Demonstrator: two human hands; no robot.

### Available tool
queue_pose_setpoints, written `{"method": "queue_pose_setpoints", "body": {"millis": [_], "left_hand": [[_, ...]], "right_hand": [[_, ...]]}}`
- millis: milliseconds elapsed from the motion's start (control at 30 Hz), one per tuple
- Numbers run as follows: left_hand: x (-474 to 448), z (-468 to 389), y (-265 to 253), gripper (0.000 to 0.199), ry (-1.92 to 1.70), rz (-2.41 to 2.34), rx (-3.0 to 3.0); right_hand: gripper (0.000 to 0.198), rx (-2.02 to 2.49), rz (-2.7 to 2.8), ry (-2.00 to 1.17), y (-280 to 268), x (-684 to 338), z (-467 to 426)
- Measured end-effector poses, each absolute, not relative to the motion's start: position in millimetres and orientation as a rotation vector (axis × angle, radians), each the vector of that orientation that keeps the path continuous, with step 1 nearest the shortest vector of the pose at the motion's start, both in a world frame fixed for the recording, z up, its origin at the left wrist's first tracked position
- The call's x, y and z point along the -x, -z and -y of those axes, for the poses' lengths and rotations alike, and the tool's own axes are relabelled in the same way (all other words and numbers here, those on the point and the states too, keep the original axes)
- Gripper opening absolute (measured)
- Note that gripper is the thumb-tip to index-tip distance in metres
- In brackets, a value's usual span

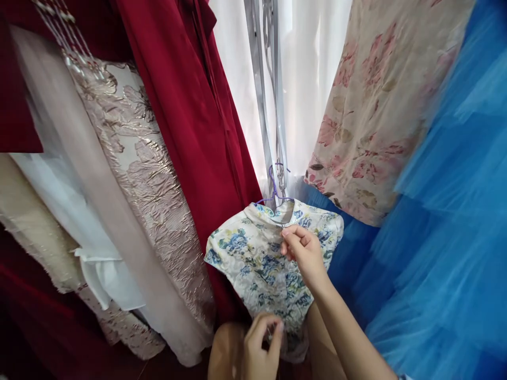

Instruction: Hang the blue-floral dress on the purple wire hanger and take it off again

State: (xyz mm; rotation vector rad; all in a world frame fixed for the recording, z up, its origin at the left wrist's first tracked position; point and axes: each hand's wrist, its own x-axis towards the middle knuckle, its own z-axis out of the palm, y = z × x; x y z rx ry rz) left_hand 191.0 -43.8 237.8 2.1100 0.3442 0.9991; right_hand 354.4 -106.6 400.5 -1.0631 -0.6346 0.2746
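**My hands on the small floral dress at the rack**

My right hand is at the collar of a small dress with blue flowers. Its fingers are bent together and pinch the cloth just under the neck opening. My left hand is lower, at the bottom edge of the same dress, and its fingers are closed around the cloth there; I cannot tell if something small is also between them.

The dress hangs on a purple wire hanger, low in the middle of the view. The hook of the hanger sits beside a pair of silver ribbons which fall in front of a white curtain.

To the left of the dress hangs a dark red gown, touching its sleeve, then a pale brocade dress. To the right there is a cream fabric with pink flowers and much blue tulle.
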Motion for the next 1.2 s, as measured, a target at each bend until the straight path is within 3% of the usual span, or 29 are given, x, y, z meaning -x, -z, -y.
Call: {"method": "queue_pose_setpoints", "body": {"millis": [100,167,267,433,733,833,967,1200], "left_hand": [[-209.4,23.9,-316.9,0.015,-1.287,-0.225,-2.100],[-230.7,12.4,-366.6,0.026,-1.438,-0.062,-2.134],[-265.2,-0.6,-418.6,0.036,-1.322,0.071,-2.284],[-294.3,-10.9,-437.8,0.012,-1.104,0.128,-2.438],[-276.4,-53.6,-476.2,0.014,-1.401,-0.142,-2.081],[-268.0,-109.3,-470.4,0.015,-1.395,-0.251,-2.056],[-256.2,-169.0,-426.6,0.019,-1.374,-0.402,-1.423],[-248.9,-151.6,-341.0,0.030,-1.130,-0.551,-0.998]], "right_hand": [[0.025,1.090,0.656,-0.275,-399.0,-355.9,108.8],[0.026,1.121,0.689,-0.259,-400.8,-359.1,110.9],[0.027,1.153,0.764,-0.200,-406.7,-365.0,114.5],[0.027,1.240,0.828,-0.146,-406.1,-376.4,110.8],[0.027,1.414,0.714,-0.222,-324.5,-368.6,111.0],[0.028,1.426,0.714,-0.288,-303.1,-360.1,126.1],[0.025,1.436,0.739,-0.393,-296.2,-345.9,139.3],[0.018,1.524,0.776,-0.447,-272.9,-326.6,130.9]]}}
